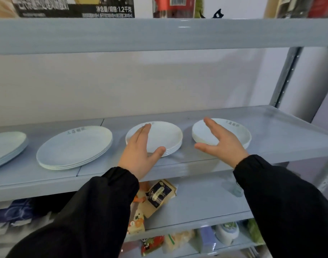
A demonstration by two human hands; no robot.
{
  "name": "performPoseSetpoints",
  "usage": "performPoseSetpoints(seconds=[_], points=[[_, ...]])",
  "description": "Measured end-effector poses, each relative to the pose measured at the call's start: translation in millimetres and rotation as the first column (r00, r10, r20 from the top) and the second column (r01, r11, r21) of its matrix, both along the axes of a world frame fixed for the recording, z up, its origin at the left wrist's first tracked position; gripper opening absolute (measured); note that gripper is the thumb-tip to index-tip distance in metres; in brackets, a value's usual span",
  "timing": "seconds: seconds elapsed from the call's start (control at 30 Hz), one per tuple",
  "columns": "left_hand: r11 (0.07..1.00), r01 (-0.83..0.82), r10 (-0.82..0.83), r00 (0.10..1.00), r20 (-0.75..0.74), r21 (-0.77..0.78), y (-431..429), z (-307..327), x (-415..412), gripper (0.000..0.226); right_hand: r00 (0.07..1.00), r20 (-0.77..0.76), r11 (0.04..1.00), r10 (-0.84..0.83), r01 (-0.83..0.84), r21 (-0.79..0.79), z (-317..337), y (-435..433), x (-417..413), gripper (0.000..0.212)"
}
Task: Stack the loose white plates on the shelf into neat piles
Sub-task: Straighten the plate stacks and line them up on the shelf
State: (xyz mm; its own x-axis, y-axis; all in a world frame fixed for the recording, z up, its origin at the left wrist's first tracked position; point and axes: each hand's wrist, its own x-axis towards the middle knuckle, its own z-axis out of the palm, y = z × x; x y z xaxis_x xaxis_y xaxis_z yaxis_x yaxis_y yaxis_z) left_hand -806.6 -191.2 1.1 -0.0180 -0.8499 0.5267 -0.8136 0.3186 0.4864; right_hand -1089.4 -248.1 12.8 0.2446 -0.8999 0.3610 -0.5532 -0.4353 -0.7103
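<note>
Several piles of white plates stand in a row on the grey metal shelf (pixel 282 131). A pile of large plates (pixel 73 146) sits left of centre, and another large pile (pixel 6 148) is cut off at the left edge. A pile of small plates (pixel 165 136) stands in the middle; my left hand (pixel 139 151) hovers open over its left side, thumb near the front rim. A second small pile (pixel 234 131) stands to the right, with my right hand (pixel 221 140) open in front of it, fingers spread. Neither hand holds anything.
The upper shelf board (pixel 159 34) hangs low above the plates, with boxes and bottles on it. Snack packets (pixel 155 196) lie on the shelf below. A metal upright (pixel 288 75) stands at the back right. Bare shelf lies right of the plates.
</note>
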Motion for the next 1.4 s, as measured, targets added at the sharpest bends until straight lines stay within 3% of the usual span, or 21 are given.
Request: performPoseSetpoints(seconds=[0.1,0.2,0.4,0.5,0.63,1.07,1.4], points=[[0.997,0.073,-0.073,0.997,-0.039,-0.021,1.2,0.1,-40.3,0.073,0.997,0.052,0.998,-0.066,0.064,0.025,7.5,-8.6,-44.6,0.099],[0.988,0.146,-0.140,0.984,-0.115,0.051,-1.4,-9.1,-81.9,0.070,0.995,0.004,0.993,-0.103,0.103,0.055,4.2,-14.5,-88.6,0.103],[0.966,0.108,-0.059,0.976,-0.209,0.235,-27.1,-28.9,-139.3,0.085,0.994,-0.090,0.987,-0.067,0.079,0.139,-9.9,-33.8,-142.5,0.122],[0.956,0.016,0.034,0.986,-0.165,0.294,-42.2,-30.8,-151.0,0.093,0.990,-0.139,0.988,-0.014,0.035,0.150,-11.9,-45.5,-153.1,0.117],[0.957,-0.049,0.086,0.989,-0.119,0.284,-57.3,-26.6,-159.4,0.095,0.990,-0.122,0.989,0.073,-0.056,0.136,-10.1,-56.1,-154.3,0.084],[0.950,-0.218,0.209,0.976,0.063,0.225,-73.7,-36.7,-167.1,0.081,0.995,-0.046,0.993,0.090,-0.086,0.080,-26.3,-79.5,-156.9,0.084],[0.935,-0.264,0.244,0.963,0.111,0.236,-71.3,-36.4,-168.1,0.086,0.993,-0.038,0.989,0.115,-0.110,0.096,-27.2,-81.1,-154.7,0.088]])
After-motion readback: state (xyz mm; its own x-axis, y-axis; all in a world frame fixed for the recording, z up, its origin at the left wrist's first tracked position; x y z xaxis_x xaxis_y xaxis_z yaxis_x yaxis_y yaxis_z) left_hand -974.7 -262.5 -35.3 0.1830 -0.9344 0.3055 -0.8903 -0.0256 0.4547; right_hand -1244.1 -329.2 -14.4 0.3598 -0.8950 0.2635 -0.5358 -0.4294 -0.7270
